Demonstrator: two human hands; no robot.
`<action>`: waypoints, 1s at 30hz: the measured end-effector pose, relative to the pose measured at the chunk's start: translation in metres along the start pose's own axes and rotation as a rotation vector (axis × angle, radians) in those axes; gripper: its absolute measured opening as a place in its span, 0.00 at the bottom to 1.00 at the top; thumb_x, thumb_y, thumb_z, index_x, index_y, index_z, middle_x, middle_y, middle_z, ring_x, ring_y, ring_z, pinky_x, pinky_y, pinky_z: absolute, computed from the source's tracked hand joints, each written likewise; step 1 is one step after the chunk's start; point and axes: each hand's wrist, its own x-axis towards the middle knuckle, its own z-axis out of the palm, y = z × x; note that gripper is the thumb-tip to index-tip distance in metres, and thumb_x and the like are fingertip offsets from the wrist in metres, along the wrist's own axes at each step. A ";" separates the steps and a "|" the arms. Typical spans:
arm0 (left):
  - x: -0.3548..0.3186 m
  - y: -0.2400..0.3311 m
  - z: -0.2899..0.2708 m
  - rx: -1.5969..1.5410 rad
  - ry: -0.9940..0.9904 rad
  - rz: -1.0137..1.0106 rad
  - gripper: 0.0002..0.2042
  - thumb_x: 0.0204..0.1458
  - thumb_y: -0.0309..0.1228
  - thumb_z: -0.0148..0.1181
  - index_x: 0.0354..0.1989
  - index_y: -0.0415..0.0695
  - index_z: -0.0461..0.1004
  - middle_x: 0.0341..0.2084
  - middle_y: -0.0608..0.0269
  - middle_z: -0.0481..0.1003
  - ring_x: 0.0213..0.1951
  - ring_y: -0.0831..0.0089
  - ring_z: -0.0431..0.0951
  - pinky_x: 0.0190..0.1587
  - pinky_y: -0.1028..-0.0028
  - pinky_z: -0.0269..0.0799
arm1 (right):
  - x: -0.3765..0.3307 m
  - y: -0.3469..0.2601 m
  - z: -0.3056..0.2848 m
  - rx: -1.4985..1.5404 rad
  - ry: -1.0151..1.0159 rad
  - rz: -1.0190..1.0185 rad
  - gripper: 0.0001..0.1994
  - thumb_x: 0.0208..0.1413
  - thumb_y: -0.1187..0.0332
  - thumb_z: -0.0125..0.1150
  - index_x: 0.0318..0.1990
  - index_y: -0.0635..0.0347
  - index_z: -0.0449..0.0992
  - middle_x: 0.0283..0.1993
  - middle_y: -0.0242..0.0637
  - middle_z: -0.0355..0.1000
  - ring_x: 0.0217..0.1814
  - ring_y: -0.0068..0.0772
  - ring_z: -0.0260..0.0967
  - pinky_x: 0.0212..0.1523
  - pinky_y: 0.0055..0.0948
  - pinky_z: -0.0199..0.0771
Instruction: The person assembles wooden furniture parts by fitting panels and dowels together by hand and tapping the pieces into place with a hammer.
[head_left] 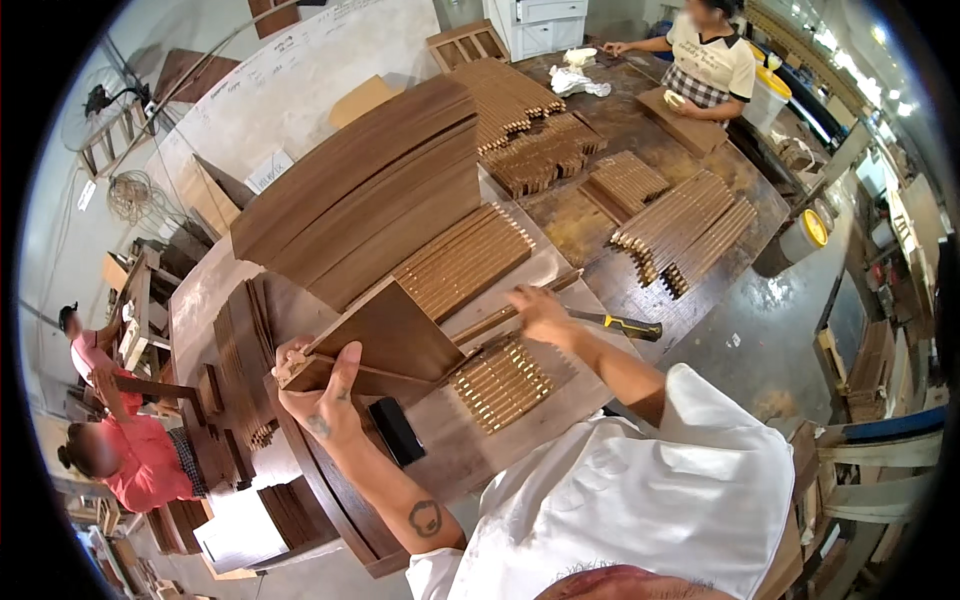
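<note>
My left hand (322,395) is closed around the near left corner of a brown wooden panel (390,335), its thumb on the near face. The panel stands tilted above the table, and narrow wooden edging meets it at the bottom. My right hand (542,315) reaches over a long wooden strip (480,325); its fingers are slightly bent and apart, and nothing shows in them. Just right of that hand lies a hammer (630,327) with a yellow and black handle, its head partly hidden. Below the panel sits a row of short wooden pieces with shiny ends (503,388).
A black phone-like object (397,432) lies beside my left forearm. Tall stacked brown panels (370,190) rise behind, next to bundled strips (465,258). More bundles (690,225) lie at the right. One co-worker (710,60) stands at the far right; others (150,460) are at the left.
</note>
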 end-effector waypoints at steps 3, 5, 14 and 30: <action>0.001 -0.010 0.005 -0.031 -0.002 -0.008 0.21 0.33 0.19 0.74 0.35 0.38 0.69 0.28 0.67 0.70 0.31 0.78 0.69 0.38 0.79 0.67 | -0.059 0.032 -0.016 0.058 0.102 0.251 0.35 0.42 0.74 0.57 0.63 0.54 0.56 0.62 0.49 0.57 0.61 0.55 0.58 0.58 0.50 0.60; 0.002 -0.009 0.016 -0.068 -0.009 -0.025 0.20 0.33 0.19 0.74 0.35 0.38 0.69 0.28 0.67 0.70 0.31 0.77 0.69 0.38 0.79 0.67 | -0.102 0.076 0.007 0.029 0.161 0.281 0.32 0.43 0.73 0.56 0.61 0.54 0.61 0.60 0.49 0.59 0.59 0.54 0.59 0.56 0.51 0.61; -0.007 -0.004 0.002 0.003 0.010 0.035 0.16 0.29 0.17 0.73 0.26 0.36 0.71 0.31 0.68 0.66 0.34 0.75 0.67 0.37 0.78 0.65 | -0.084 0.115 0.018 -0.075 -0.025 0.223 0.20 0.49 0.70 0.56 0.52 0.59 0.67 0.49 0.50 0.67 0.52 0.55 0.65 0.49 0.49 0.66; 0.004 0.012 0.005 -0.043 -0.092 -0.102 0.15 0.39 0.19 0.71 0.35 0.37 0.73 0.30 0.65 0.76 0.33 0.79 0.74 0.40 0.78 0.72 | -0.069 -0.138 -0.318 0.545 0.255 -0.355 0.09 0.63 0.69 0.48 0.37 0.67 0.69 0.16 0.34 0.62 0.15 0.20 0.59 0.18 0.23 0.58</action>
